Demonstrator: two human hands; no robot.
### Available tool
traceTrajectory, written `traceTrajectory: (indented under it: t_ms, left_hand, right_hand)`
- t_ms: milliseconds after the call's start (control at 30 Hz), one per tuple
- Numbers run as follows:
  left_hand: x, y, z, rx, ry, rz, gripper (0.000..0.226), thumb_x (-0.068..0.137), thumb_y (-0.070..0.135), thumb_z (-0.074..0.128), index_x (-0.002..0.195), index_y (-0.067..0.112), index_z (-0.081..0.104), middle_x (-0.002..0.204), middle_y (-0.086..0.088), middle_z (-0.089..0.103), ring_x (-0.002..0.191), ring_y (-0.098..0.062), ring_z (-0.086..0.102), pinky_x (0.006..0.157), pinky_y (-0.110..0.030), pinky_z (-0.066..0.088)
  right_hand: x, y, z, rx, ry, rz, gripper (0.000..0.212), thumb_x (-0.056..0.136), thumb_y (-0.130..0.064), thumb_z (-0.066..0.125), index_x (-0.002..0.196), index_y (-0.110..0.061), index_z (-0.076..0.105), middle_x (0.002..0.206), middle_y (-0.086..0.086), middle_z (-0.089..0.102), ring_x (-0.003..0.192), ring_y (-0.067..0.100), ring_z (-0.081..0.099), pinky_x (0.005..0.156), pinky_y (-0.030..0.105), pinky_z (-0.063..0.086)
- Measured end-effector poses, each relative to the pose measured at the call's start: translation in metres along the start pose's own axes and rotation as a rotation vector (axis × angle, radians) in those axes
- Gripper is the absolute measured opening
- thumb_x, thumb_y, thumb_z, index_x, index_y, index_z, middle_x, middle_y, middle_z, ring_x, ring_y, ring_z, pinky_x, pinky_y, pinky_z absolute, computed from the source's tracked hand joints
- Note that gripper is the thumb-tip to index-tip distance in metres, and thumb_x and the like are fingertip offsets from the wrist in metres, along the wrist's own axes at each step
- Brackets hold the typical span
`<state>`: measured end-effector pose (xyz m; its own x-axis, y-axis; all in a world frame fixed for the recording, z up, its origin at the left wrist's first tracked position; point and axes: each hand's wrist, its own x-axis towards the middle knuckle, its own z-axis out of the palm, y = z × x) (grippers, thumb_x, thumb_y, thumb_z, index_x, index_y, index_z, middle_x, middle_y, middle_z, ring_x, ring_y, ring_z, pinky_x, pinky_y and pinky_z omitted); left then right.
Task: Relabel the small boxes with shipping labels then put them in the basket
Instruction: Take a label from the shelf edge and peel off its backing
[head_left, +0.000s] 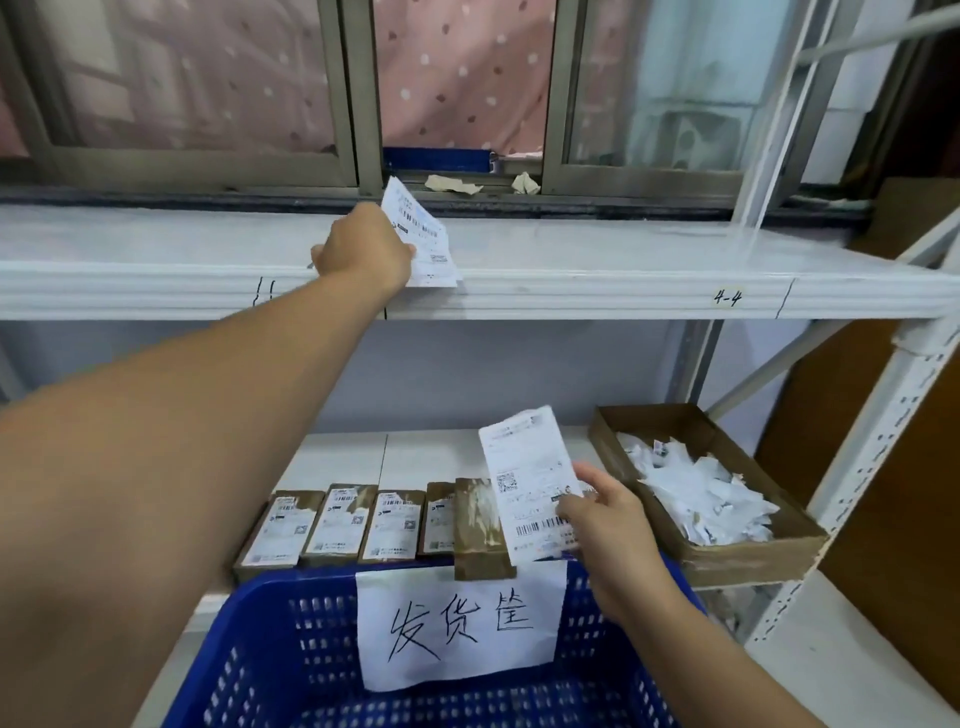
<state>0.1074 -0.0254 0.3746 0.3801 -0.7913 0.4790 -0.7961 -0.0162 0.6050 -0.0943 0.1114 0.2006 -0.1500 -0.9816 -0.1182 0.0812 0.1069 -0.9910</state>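
Reaching to the upper shelf (623, 270), the left hand (363, 249) grips a label stack (423, 234); the right hand (602, 514) pinches 1 label (524, 467) above the small boxes (332, 525).

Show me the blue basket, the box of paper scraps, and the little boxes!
blue basket (270, 649): head view, its mesh wall.
box of paper scraps (748, 564): head view, front cardboard side.
little boxes (337, 525): head view, second box's top.

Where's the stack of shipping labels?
Head view, upper centre: the left hand holds the stack of shipping labels at the upper shelf, below the window.
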Motion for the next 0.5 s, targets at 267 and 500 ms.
traceTrajectory:
  t_ms: [267,500]
  left_hand:
    - [0.019,-0.001,0.002,0.056,-0.012,-0.091,0.045,0.091,0.034,0.063,0.124,0.007,0.048,0.142,-0.017,0.024,0.12,-0.035,0.041,0.099,-0.043,0.035]
    - [-0.033,-0.013,0.008,0.043,0.356,0.405,0.03,0.096,0.038,0.043,0.109,0.016,0.059,0.125,-0.013,0.044,0.114,-0.032,0.04,0.095,-0.041,0.025]
  right_hand:
    - [0.006,-0.007,-0.008,0.029,0.096,-0.103,0.022,0.09,-0.011,0.067,0.098,-0.031,0.06,0.075,-0.003,0.074,0.072,0.016,0.073,0.067,0.039,0.061]
    - [0.004,-0.006,-0.01,-0.1,0.092,-0.104,0.006,0.091,-0.019,0.066,0.094,-0.014,0.065,0.09,0.004,0.075,0.08,0.018,0.073,0.07,0.036,0.059]
